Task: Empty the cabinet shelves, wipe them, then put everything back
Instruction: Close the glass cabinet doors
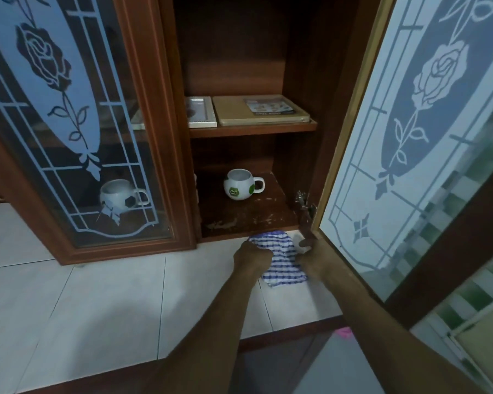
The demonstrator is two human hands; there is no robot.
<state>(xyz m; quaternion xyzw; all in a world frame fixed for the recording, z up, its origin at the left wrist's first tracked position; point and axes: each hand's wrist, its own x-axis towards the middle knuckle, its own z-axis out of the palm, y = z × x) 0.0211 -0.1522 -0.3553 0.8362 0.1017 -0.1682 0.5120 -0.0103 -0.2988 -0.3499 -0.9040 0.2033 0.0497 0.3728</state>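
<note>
A wooden cabinet stands open on a tiled counter. Its lower shelf point(254, 214) holds a white mug with green patches point(241, 184). On the upper shelf point(252, 130) lie a tan board with a label point(261, 110) and a white flat box point(199, 112). In front of the cabinet's bottom edge a blue-and-white checked cloth point(281, 255) lies on the counter. My left hand point(252, 255) grips its left side. My right hand point(310, 251) holds its right side, close to the open door's lower corner.
The open glass door point(410, 137) with a frosted rose hangs at the right, its hinge point(303, 201) beside my right hand. Behind the closed left glass door point(77, 123) stands a second football-pattern mug point(120, 194). The white tiled counter point(97, 302) spreads to the left.
</note>
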